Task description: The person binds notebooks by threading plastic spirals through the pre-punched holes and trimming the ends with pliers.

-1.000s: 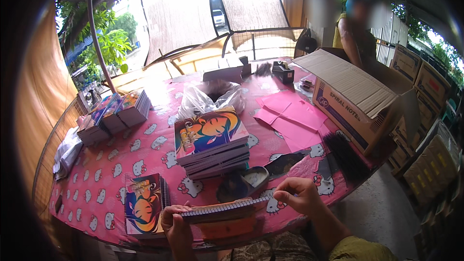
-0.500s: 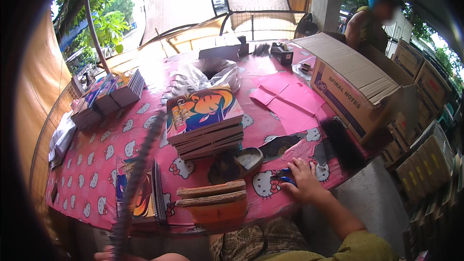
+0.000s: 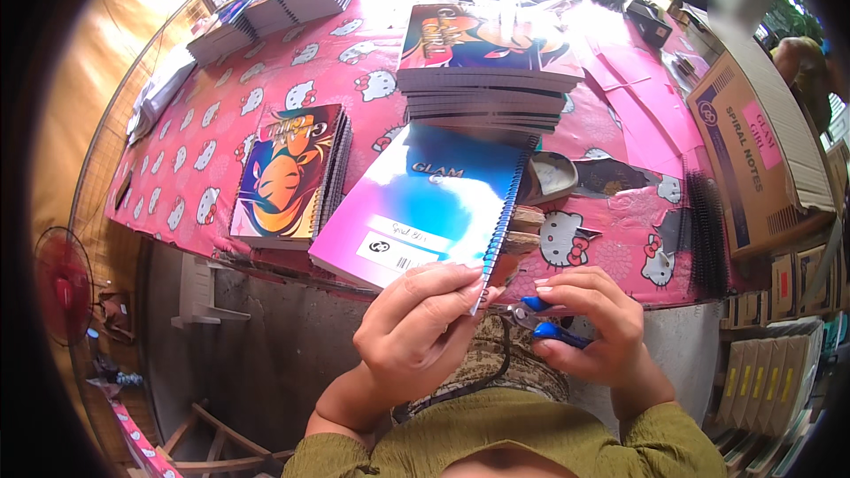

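My left hand (image 3: pixel 416 323) pinches the lower corner of a spiral notebook (image 3: pixel 394 212), beside the end of its dark coil (image 3: pixel 508 212). The notebook's pink, blue and white cover faces up, tilted over the table's front edge. In my right hand (image 3: pixel 611 327) is a pair of small cutting pliers (image 3: pixel 551 327) with blue grips. Their handles are spread, and the metal head points at the coil's lower end, a short gap away. Behind the notebook rises a stack of notebooks (image 3: pixel 487 44) with colourful covers. More spiral notebooks (image 3: pixel 288 173) lie to the left.
A pink patterned cloth (image 3: pixel 190 177) covers the table. Loose black coils (image 3: pixel 707 235) lie at its right edge, near an open cardboard box (image 3: pixel 744 142). Pink sheets (image 3: pixel 633 115) and a shallow container (image 3: pixel 553 174) are behind my right hand. More notebooks (image 3: pixel 305 0) stand far left.
My right hand has lifted the cutting pliers off the table and brought them toward my left hand. The notebook is now in front of me in my left hand. The view has tilted down.
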Available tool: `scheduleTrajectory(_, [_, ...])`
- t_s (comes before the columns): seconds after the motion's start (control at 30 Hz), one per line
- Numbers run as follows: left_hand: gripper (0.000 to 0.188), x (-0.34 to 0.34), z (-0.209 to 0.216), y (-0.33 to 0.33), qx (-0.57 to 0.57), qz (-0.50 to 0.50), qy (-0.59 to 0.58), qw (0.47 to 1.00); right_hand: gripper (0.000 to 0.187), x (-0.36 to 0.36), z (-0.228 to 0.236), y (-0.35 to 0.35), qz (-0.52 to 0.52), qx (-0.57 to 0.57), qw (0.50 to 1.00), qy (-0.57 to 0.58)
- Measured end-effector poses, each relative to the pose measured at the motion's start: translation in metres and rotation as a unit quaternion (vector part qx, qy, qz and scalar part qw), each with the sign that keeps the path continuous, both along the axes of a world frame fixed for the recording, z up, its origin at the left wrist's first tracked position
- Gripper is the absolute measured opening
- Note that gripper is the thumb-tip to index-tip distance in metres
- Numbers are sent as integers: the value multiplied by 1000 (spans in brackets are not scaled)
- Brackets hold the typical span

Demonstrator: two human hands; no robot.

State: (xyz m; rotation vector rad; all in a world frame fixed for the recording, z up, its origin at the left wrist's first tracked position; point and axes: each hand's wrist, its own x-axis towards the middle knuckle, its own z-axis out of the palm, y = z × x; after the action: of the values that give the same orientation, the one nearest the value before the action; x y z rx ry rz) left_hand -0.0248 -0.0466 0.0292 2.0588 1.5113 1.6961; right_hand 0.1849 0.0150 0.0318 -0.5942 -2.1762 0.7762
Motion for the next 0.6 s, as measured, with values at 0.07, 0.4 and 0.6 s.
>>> scheduleTrajectory(0.07, [26,2,1,1,3,3,-6,1000,51,-6,3,2,0,33,999,-5])
scheduleTrajectory(0.4, [20,-10,1,5,53,-43,61,996,31,2,11,17,158,-463,872,4])
scheduleTrajectory(0.6, [27,-26,16,6,36,-26,72,996,29,-12,9,10,154,-410,899,4])
